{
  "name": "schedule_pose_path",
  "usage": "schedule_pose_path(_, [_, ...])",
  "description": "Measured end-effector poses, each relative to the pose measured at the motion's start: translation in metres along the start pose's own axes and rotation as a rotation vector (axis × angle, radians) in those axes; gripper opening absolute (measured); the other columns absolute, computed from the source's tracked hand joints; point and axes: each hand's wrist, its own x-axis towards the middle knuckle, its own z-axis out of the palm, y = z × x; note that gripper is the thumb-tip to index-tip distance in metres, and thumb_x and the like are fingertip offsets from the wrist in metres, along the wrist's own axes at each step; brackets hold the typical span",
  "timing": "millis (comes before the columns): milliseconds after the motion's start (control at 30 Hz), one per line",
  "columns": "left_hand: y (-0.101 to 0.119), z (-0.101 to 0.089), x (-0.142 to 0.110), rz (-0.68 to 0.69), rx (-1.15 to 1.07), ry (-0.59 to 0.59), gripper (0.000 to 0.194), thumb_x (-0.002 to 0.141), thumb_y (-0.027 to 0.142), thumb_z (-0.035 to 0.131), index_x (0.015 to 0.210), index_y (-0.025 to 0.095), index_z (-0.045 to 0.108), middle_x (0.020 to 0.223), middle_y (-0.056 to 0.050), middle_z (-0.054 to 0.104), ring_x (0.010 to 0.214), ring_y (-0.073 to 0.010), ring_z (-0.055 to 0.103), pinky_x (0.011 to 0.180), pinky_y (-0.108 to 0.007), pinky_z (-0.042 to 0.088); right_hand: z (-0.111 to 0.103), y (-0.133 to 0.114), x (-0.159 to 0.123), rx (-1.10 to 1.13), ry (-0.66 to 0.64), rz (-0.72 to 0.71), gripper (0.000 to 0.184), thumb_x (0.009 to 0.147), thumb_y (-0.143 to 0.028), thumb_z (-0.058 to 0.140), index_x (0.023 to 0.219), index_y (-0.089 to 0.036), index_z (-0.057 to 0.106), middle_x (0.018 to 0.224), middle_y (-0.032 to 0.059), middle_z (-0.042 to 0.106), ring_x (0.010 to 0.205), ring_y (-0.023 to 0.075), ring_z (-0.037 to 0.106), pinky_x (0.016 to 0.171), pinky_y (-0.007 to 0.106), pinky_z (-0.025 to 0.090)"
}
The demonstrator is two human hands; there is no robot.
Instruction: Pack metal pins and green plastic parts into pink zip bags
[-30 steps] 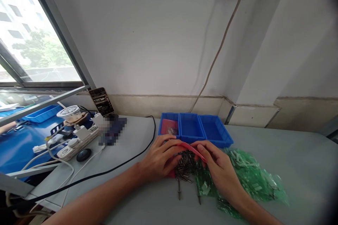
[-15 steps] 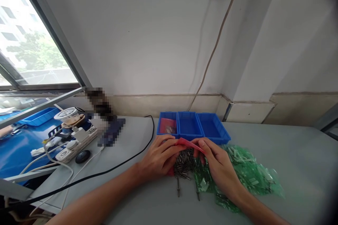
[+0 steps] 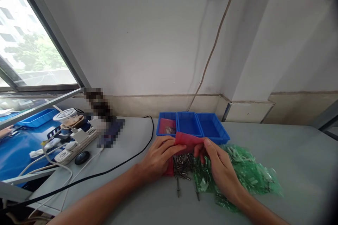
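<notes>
A red plastic bag [image 3: 189, 142] is stretched between my two hands, above a pile of metal rivets [image 3: 182, 165]. My left hand [image 3: 160, 156] pinches its left side. The thumb and fingers of my right hand [image 3: 219, 158] grip its right edge. More red plastic [image 3: 169, 168] shows beneath my left hand, partly covered by it. Two long rivets [image 3: 178, 188] lie apart from the pile, toward me. Green plastic bags [image 3: 248, 172] with small parts inside lie under and to the right of my right hand.
Behind my hands stand three blue bins [image 3: 189, 124]; the left one holds a red packet [image 3: 168, 126]. A black cable [image 3: 126, 158] crosses the table. At left are a power strip [image 3: 76, 146], a black mouse [image 3: 82, 158] and a person's hand [image 3: 5, 132] at the frame edge.
The red bag has turned from nearly edge-on to show its broad face, its left part raised higher. My hands have barely shifted and keep hold of it.
</notes>
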Motion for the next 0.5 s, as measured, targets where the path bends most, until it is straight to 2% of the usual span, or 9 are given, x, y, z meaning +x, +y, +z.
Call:
schedule_pose_path(300, [-0.0014,0.0024,0.0004,0.002,0.008,0.005,0.041,0.11,0.008,0.047,0.147,0.018,0.061,0.128,-0.012,0.073,0.126,-0.0242,0.06,0.109,-0.042,0.057,-0.003,0.0039,-0.0007,-0.062,-0.034,-0.03,0.051,0.11,-0.058,0.047,0.075,-0.024,0.063,0.075,0.002,0.061,0.071,0.0202,0.051,0.067,0.032,0.041])
schedule_pose_path(500, [0.0002,0.0005,0.0023,0.007,-0.001,0.002,0.037,0.109,0.006,0.046,0.139,0.018,0.065,0.126,-0.013,0.072,0.123,-0.0254,0.061,0.106,-0.043,0.057,-0.0032,0.0089,-0.0024,-0.083,-0.016,-0.023,0.028,0.102,-0.052,0.066,0.098,-0.025,0.073,0.079,-0.0001,0.064,0.074,0.0203,0.056,0.069,0.031,0.044])
